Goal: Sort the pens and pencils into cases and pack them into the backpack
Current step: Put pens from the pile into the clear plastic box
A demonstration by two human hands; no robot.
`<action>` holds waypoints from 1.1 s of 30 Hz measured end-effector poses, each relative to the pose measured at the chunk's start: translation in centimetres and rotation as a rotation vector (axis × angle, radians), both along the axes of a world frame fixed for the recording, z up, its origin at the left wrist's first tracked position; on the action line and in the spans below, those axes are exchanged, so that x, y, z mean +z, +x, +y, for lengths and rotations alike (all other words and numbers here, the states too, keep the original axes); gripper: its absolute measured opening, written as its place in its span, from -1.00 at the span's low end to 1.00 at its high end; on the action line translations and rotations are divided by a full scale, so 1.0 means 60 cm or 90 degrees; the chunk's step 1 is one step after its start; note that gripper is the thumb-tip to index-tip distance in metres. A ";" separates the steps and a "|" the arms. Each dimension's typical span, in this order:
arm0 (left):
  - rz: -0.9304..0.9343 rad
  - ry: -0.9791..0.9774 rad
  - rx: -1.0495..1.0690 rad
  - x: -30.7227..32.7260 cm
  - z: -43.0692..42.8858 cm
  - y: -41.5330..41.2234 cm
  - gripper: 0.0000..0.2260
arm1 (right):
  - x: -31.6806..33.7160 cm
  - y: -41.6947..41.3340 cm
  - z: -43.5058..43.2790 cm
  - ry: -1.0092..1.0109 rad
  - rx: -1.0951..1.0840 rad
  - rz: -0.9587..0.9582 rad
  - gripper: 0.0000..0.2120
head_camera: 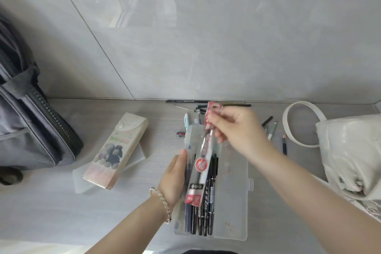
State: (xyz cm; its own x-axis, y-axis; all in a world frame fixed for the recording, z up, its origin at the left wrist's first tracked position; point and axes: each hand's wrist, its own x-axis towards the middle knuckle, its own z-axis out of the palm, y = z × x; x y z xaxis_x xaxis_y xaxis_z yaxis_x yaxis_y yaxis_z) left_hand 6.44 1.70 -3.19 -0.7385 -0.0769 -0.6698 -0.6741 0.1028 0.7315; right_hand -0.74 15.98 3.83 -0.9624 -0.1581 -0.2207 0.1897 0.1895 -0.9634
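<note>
A clear plastic pencil case point(233, 208) lies open in front of me with several black pens point(203, 210) in its left half. My left hand point(173, 179) grips the case's left edge. My right hand point(237, 128) pinches the top of a long packet with red labels point(200, 167), which slants down over the pens. Loose pens and pencils point(206, 107) lie by the wall behind the case, and more loose pencils point(272, 130) lie to the right. A printed soft pencil case point(117, 150) rests closed at the left. The grey backpack point(31, 121) lies at the far left.
A white handbag point(354, 156) with a looped strap sits at the right. A clear flat lid or case point(132, 163) lies under the printed pencil case. The grey wall runs along the back of the wooden surface.
</note>
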 end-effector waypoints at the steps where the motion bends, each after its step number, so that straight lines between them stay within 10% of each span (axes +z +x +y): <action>1: -0.001 0.004 0.013 0.001 0.002 0.001 -0.49 | -0.014 0.013 -0.008 0.042 0.021 -0.006 -0.82; 10: 0.021 0.029 -0.005 0.000 0.011 0.003 -0.23 | -0.078 0.051 -0.030 0.300 0.004 0.171 -0.90; 20: -0.021 0.077 -0.003 0.019 0.009 0.013 -0.80 | -0.086 0.064 0.011 0.343 -0.226 0.327 -0.61; 24: -0.038 0.122 0.047 0.012 -0.005 0.007 -0.76 | -0.117 0.062 0.074 0.278 -0.288 -0.113 -0.59; 27: -0.032 0.127 0.082 0.001 -0.015 -0.002 -0.75 | -0.138 0.077 0.096 -0.018 -0.208 -0.484 -0.46; 33: -0.012 0.120 0.113 -0.005 -0.023 -0.010 -0.67 | -0.112 0.095 0.071 -0.175 -0.171 -0.328 -0.65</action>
State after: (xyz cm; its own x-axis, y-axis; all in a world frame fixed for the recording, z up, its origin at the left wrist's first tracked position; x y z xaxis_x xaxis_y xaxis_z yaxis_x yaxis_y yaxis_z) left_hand 5.84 0.35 -3.50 -0.7116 -0.0767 -0.6984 -0.6833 -0.1561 0.7133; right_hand 4.94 20.22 -2.91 -0.7582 -0.0434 -0.6505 0.6472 -0.1702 -0.7430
